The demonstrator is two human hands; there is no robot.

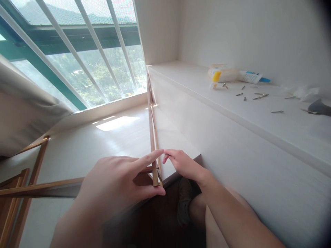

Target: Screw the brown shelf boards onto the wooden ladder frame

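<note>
Two bare hands meet at the near end of a thin wooden slat.
The left hand point(116, 187) pinches the slat point(151, 131) narrowly, forefinger above and thumb below, and the slat runs away from the grip toward the window. The right hand point(182, 165) curls just right of the grip, fingertips at the slat; its hold cannot be told.

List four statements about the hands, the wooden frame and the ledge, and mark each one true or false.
1. The left hand pinches the thin light-brown wooden frame at its corner. True.
2. The right hand holds a screwdriver. False: no tool shows; its fingertips are beside the frame.
3. Loose metal screws lie on the white ledge. True.
4. The small white bottle with a yellow label is on the floor. False: it is on the ledge.
</note>
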